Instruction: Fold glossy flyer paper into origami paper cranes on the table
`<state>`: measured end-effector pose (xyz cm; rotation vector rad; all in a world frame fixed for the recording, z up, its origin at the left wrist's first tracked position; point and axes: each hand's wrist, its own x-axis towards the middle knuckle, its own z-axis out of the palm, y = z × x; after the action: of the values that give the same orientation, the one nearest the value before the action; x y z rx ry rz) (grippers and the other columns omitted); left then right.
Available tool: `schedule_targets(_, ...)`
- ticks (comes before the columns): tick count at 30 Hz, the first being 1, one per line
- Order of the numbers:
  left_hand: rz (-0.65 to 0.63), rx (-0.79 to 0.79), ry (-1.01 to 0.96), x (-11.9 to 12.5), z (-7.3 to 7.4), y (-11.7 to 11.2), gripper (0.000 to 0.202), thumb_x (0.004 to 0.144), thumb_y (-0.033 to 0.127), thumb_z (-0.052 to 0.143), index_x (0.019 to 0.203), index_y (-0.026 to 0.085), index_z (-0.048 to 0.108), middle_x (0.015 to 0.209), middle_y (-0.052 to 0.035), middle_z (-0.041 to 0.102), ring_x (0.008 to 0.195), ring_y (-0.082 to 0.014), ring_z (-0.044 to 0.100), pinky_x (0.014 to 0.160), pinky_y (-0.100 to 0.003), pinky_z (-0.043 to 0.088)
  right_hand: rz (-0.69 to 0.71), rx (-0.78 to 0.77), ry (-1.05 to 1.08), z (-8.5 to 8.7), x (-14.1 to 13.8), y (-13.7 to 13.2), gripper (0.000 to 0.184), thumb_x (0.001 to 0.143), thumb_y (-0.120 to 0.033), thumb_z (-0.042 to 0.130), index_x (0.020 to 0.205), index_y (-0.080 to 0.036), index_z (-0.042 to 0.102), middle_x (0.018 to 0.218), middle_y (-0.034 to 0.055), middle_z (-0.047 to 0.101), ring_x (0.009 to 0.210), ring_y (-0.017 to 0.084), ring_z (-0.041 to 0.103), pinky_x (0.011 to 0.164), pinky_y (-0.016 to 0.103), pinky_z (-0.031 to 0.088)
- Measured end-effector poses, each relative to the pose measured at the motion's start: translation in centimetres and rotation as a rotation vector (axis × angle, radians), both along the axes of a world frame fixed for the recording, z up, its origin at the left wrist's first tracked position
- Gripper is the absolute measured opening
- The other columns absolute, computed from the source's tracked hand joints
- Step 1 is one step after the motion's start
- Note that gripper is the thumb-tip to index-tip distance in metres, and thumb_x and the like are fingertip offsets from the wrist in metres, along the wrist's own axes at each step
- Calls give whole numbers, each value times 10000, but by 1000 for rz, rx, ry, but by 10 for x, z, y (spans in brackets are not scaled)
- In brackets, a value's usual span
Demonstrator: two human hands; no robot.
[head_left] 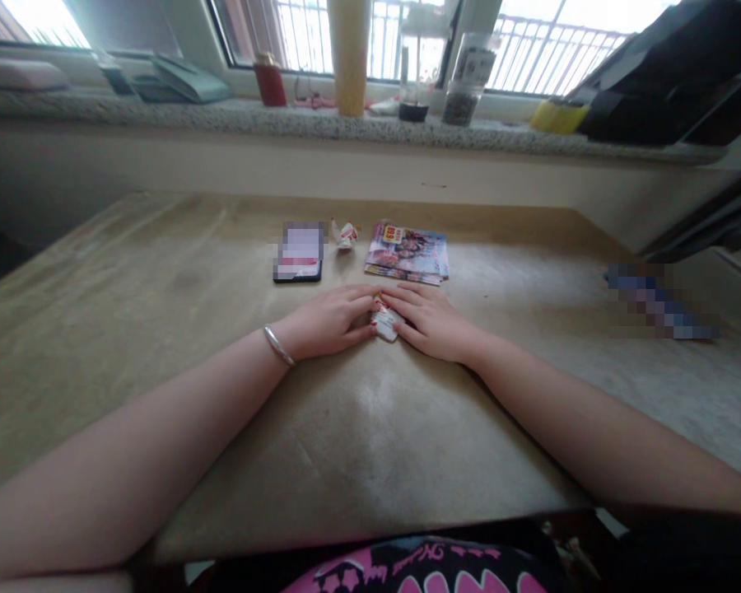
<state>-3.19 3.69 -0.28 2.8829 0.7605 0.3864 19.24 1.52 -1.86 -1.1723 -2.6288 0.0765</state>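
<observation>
Folding step: left hand [330, 321] and right hand [435, 323] pinch paper piece [384, 319] near card stack [407, 253]; creasing likely needs even pressure.

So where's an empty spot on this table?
The left side of the table, beyond the phone and the left hand, is bare; so is the stretch nearer than the hands. The middle is crowded: phone, crumpled wrapper, leaflets, and the right hand meeting the left on a small packet.
</observation>
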Motion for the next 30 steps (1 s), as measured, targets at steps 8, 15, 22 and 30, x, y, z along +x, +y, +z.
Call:
schedule_targets(8, 73, 73, 116, 3, 2, -3, 444, 938, 425, 409, 1250, 124, 507, 1364, -145, 494, 1268, -247, 453, 1092, -384, 331, 52, 60, 143, 0, 4, 1, 381, 908, -282, 439, 1252, -205, 584, 1252, 102, 573, 1161, 238, 481, 1020, 442, 366)
schedule_targets(15, 212, -13, 84, 4, -4, -1, 429, 968, 352, 330, 1349, 178, 422, 1339, -116, 505, 1258, -242, 452, 1053, -415, 349, 143, 85, 161, 7, -1, -6, 360, 833, -172, 486, 1142, -224, 665, 1115, 55, 668, 1027, 224, 538, 954, 414, 411)
schedule_targets(22, 274, -20, 93, 11, -3, -8, 409, 963, 326, 327, 1319, 165, 449, 1334, -116, 515, 1272, -257, 427, 1086, -492, 290, 184, 110, 121, 10, -1, -4, 373, 782, -142, 500, 1091, -213, 696, 1049, 46, 693, 930, 211, 549, 877, 380, 435)
schedule_targets(30, 287, -10, 92, 13, 0, -12, 390, 942, 318, 389, 1288, 163, 482, 1317, -112, 528, 1220, -250, 476, 1084, -487, 296, 237, 104, 114, 12, 0, -5, 393, 757, -116, 492, 1057, -247, 710, 1016, 37, 693, 892, 197, 564, 826, 352, 446)
